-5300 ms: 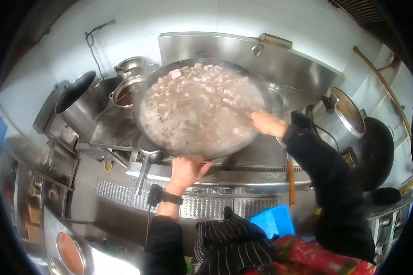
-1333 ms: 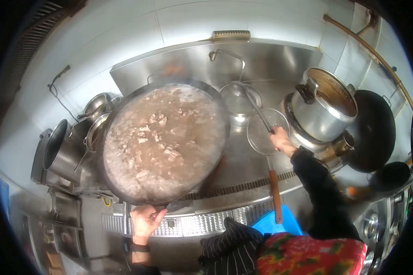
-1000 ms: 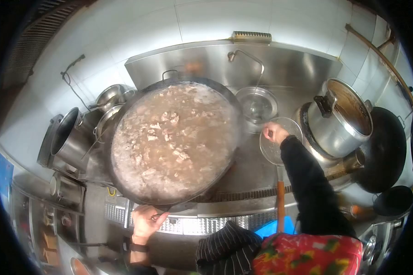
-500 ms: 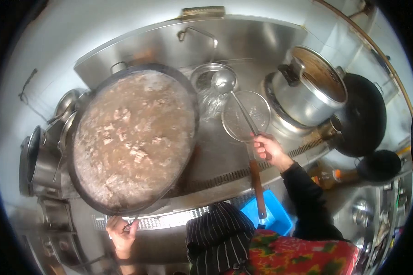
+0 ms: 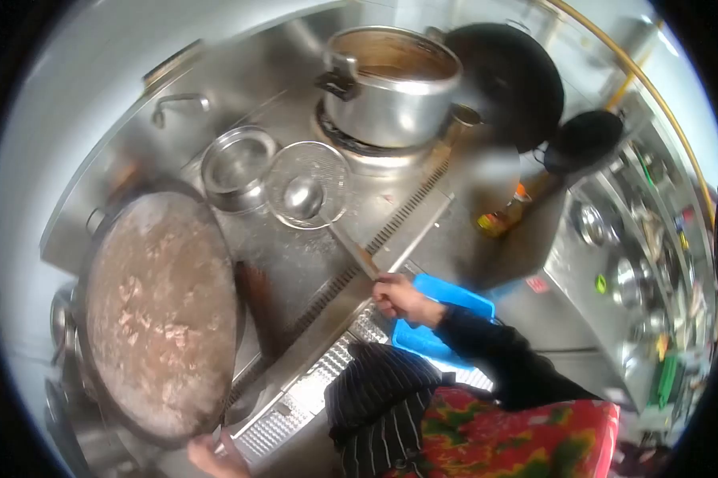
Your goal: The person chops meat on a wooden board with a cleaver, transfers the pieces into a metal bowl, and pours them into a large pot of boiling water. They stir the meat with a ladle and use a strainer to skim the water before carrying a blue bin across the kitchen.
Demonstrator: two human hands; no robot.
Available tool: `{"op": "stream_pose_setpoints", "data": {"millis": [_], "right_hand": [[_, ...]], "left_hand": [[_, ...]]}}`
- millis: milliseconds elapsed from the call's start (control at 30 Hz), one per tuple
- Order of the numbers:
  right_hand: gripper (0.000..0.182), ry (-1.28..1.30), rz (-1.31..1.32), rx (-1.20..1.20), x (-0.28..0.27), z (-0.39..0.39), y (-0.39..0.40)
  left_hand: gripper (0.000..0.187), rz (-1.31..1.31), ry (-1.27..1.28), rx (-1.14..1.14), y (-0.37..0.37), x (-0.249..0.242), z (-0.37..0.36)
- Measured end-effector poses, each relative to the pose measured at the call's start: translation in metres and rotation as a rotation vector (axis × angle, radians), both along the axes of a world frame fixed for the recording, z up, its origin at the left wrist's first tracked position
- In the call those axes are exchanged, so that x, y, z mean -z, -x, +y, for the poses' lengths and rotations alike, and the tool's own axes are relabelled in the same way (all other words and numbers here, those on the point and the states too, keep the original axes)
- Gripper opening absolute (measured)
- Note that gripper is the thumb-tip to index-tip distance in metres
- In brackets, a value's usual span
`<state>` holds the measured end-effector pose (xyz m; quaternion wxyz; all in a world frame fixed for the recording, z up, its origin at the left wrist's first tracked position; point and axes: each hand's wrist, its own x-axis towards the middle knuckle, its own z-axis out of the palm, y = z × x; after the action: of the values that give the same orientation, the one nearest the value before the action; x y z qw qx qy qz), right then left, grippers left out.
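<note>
My right hand [image 5: 407,299] is closed round the handles of a ladle [image 5: 303,197] and a round mesh strainer [image 5: 327,163]; the ladle's bowl lies over the mesh. Close behind them stands a round metal pot [image 5: 236,166] on the steel counter. My left hand [image 5: 217,456], blurred, is at the near rim of a large wok [image 5: 236,311] full of brownish liquid with pale chunks. Its fingers appear curled at the rim, and their exact grip is unclear.
A tall pot [image 5: 399,107] stands on a burner at the back. Beside it leans a black wok [image 5: 510,84]. A blue basin [image 5: 435,342] is below my right hand. Bottles [image 5: 496,221] and a shelf of metal bowls [image 5: 634,279] are at the right.
The view has swung right, so the large wok appears further left. The ladle's bowl has moved over the strainer mesh, and my right hand now grips the strainer's handle too.
</note>
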<state>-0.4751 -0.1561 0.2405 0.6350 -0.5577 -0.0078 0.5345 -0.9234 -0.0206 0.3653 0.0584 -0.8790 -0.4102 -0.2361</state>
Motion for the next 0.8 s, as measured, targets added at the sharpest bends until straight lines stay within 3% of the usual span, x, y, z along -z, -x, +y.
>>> {"op": "stream_pose_setpoints", "data": {"millis": [33,100,133,167,233,300,367,500,533,567,633,733,800], "right_hand": [[0.007,-0.012,0.038,-0.064,0.000,0.004,0.000],[0.015,0.065,0.026,0.128,0.028,0.021,0.013],[0.023,0.110,-0.211,0.159,0.027,0.024,0.021],[0.029,0.151,-0.267,0.170,0.024,0.026,0.027],[0.027,0.099,-0.010,0.175,0.018,0.023,0.039],[0.022,0.103,0.076,0.097,0.023,0.011,0.047],[0.024,-0.024,0.057,-0.093,0.049,0.000,0.054],[0.041,0.004,-0.257,-0.201,0.032,-0.033,0.065],[0.043,0.104,-0.400,-0.290,0.011,-0.044,0.062],[0.045,0.203,-0.535,-0.385,-0.002,-0.054,0.059],[0.048,0.171,-0.607,-0.339,0.012,-0.072,0.060],[0.049,0.161,-0.664,-0.256,0.004,-0.116,0.050],[0.049,0.185,-0.614,-0.264,0.017,-0.151,0.043]], "left_hand": [[0.021,-0.189,-0.238,0.064,-0.023,-0.006,-0.015],[0.028,-0.142,0.079,0.192,-0.038,0.013,-0.045],[0.021,-0.194,0.118,0.342,-0.057,0.037,-0.050],[0.021,-0.244,0.160,0.486,-0.080,0.066,-0.054],[0.017,-0.275,0.849,0.572,-0.110,0.104,-0.064],[0.015,-0.427,1.368,0.396,-0.136,0.147,-0.075],[0.032,-0.560,1.709,0.197,-0.172,0.176,-0.077],[0.063,-1.096,2.361,-0.124,-0.248,0.187,-0.064],[0.065,-1.168,2.435,0.093,-0.266,0.198,-0.059],[0.059,-1.101,2.381,0.139,-0.284,0.177,-0.062],[0.045,-0.934,2.367,0.337,-0.293,0.225,-0.030],[0.024,-1.045,2.460,0.027,-0.311,0.214,-0.020],[0.025,-1.016,2.354,-0.088,-0.326,0.198,-0.023]]}}
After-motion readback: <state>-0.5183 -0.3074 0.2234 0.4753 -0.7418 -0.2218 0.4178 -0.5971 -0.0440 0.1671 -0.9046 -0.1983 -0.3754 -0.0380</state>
